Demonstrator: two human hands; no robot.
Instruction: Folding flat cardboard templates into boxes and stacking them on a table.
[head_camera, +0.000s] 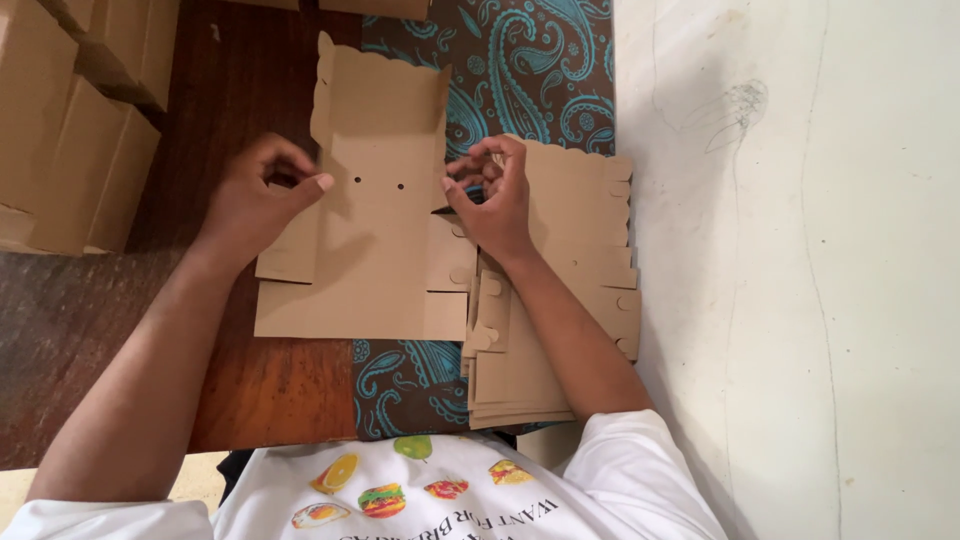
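Note:
A flat die-cut cardboard box blank with scalloped edges and two small holes lies in front of me on the wooden table. My left hand pinches its left side flap, fingers curled around the edge. My right hand grips the right side flap between thumb and fingers. Under my right forearm lies a stack of several more flat cardboard blanks of the same kind.
A blue paisley cloth covers the table's right part. Stacked assembled cardboard boxes stand at the far left. A pale wall rises along the right side.

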